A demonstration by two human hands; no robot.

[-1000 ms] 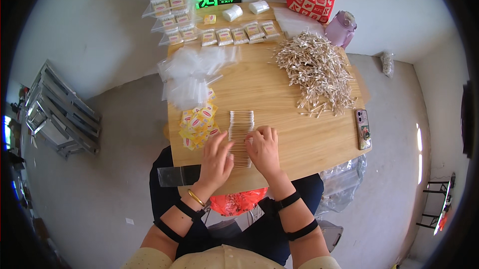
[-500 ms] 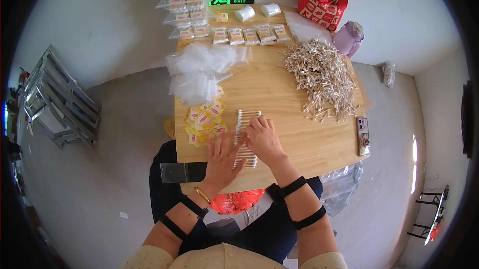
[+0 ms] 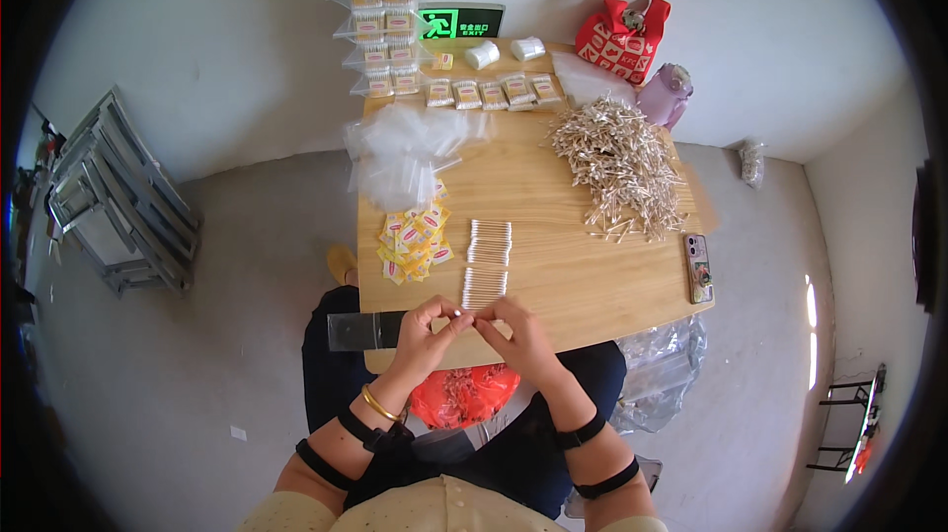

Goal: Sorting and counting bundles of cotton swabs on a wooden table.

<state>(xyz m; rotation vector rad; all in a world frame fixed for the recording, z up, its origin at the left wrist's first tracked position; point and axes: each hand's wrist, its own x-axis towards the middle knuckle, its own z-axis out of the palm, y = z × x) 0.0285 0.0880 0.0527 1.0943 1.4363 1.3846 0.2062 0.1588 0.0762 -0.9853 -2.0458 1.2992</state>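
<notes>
Clear flat plastic packets (image 3: 493, 96) across the counter (image 3: 563, 246): filled with swabs, yellow labels inside. Brown-sticked, white-tipped cotton swabs (image 3: 484, 289) lie before me, one unbroken row a second ago, now split by a gap. My left fingers (image 3: 440, 308) pinch narrow around one white swab tip (image 3: 457, 314); right fingers (image 3: 503, 310) bend close beside, grip unclear to me. Yellow paper cards (image 3: 417, 236), left: red printed marks, lettering too small.

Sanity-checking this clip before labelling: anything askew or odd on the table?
Mildly: a gap separates the far block of swabs from the near block of swabs, which sits slightly further left, so they don't line up as one even row. No obvious damage stands out.
</notes>
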